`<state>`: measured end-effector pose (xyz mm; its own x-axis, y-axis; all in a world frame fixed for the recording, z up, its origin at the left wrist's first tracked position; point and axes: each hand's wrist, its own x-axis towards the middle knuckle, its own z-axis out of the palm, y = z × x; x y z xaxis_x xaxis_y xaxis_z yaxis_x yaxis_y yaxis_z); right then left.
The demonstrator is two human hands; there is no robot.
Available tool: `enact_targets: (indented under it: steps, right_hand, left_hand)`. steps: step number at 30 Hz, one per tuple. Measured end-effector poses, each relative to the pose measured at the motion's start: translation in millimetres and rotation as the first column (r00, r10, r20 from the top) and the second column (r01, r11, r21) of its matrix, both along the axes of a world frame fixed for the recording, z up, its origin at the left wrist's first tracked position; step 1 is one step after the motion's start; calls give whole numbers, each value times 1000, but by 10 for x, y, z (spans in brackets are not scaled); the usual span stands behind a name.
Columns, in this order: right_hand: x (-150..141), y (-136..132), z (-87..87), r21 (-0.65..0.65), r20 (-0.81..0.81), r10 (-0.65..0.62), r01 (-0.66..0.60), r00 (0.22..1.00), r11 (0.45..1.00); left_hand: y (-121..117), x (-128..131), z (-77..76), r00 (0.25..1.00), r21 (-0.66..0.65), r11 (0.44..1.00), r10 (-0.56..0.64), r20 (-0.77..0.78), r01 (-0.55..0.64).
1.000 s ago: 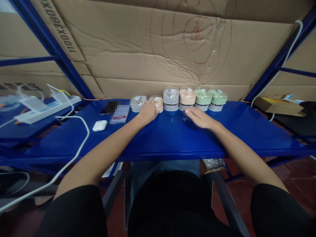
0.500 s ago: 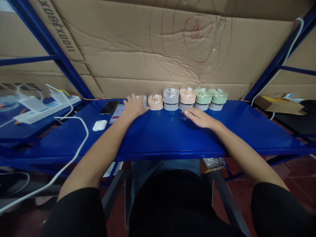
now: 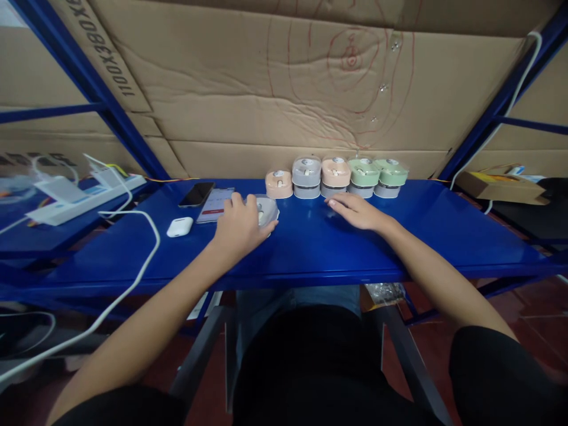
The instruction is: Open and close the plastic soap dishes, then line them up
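Observation:
My left hand (image 3: 242,223) is closed around a small grey box (image 3: 267,210) with a clear lid, a small white piece visible inside. Its fingers hide the box's left side. Behind it, a single peach box (image 3: 279,184) of the same kind stands at the left end of a row. To its right are stacks topped by a grey box (image 3: 306,171), a peach box (image 3: 336,170), and two green boxes, one (image 3: 364,171) beside the other (image 3: 391,173). My right hand (image 3: 355,210) lies with fingers stretched out on the table just before the stacks, holding nothing.
On the blue table (image 3: 319,254), a dark phone (image 3: 197,194), a lit screen device (image 3: 212,205) and a white earbud case (image 3: 180,226) lie left. A white cable (image 3: 146,260) hangs past a power strip (image 3: 84,198). Cardboard (image 3: 222,118) walls the back.
My left hand has drawn the grey box from the row's left end toward me and slightly right. More of the lit screen now shows. My right hand has stayed in place.

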<state>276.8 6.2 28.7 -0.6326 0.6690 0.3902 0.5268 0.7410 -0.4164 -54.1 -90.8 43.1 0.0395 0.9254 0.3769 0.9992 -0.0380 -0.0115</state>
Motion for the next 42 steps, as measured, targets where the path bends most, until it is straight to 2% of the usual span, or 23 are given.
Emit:
enact_targets:
  steps: [2, 4, 6, 8, 9, 10, 12, 14, 16, 18, 21, 25, 28, 30, 35, 38, 42]
  right_hand:
    - [-16, -6, -10, 5, -24, 14, -14, 1000, 1000]
    - [-32, -20, -19, 4, -47, 18, -18, 999, 1000]
    - [-57, -48, -25, 19, -64, 39, -38, 997, 999]
    - [-91, -98, -25, 46, -57, 82, -79, 995, 996]
    - [-111, -129, -23, 52, -39, 102, -100, 994, 994]
    - [-131, -161, -20, 45, -13, 117, -116, 993, 992]
    - [-164, -220, -12, 6, 40, 128, -128, 991, 992]
    - [-180, -255, 0, -31, 56, 128, -126, 990, 992]
    - [-169, -255, 19, -40, 28, 125, -124, 992, 991]
    - [-125, -222, 48, -32, -16, 108, -109, 994, 994]
    - [8, -137, 112, -26, -28, 30, -30, 999, 999]
    - [254, -6, 181, -101, 100, -159, 169, 982, 980]
    - [394, 79, 185, -150, 254, -263, 306, 931, 940]
    - [440, 119, 171, -147, 322, -282, 342, 904, 928]
    - [462, 168, 132, -135, 392, -245, 319, 887, 938]
    - [470, 183, 122, -130, 417, -255, 335, 873, 933]
    - [494, 198, 111, -121, 456, -248, 335, 855, 934]
  left_hand:
    - [-23, 22, -99, 995, 55, 994, -100, 13, 99]
    - [12, 49, -167, 962, 83, 962, -266, 62, 261]
    - [82, 98, -203, 861, 86, 876, -482, 162, 474]
    - [176, 184, -222, 702, 78, 746, -652, 286, 661]
    - [230, 238, -232, 626, 77, 686, -699, 346, 724]
    - [287, 297, -245, 563, 79, 640, -722, 403, 765]
    - [401, 410, -284, 474, 95, 594, -719, 508, 799]
    - [493, 486, -330, 412, 110, 584, -681, 605, 804]
    - [544, 501, -367, 385, 107, 591, -641, 664, 799]
    - [549, 460, -383, 404, 100, 616, -622, 671, 782]
    - [496, 354, -371, 476, 86, 652, -630, 613, 753]
    - [389, 277, -357, 551, 8, 641, -666, 503, 768]
    - [323, 294, -363, 565, -26, 620, -697, 442, 784]
    - [296, 321, -357, 569, -33, 620, -697, 435, 784]
    - [319, 347, -293, 574, -32, 644, -657, 488, 764]
    - [403, 285, -240, 598, 33, 701, -631, 494, 713]
    - [555, 112, -194, 740, 48, 832, -515, 433, 552]
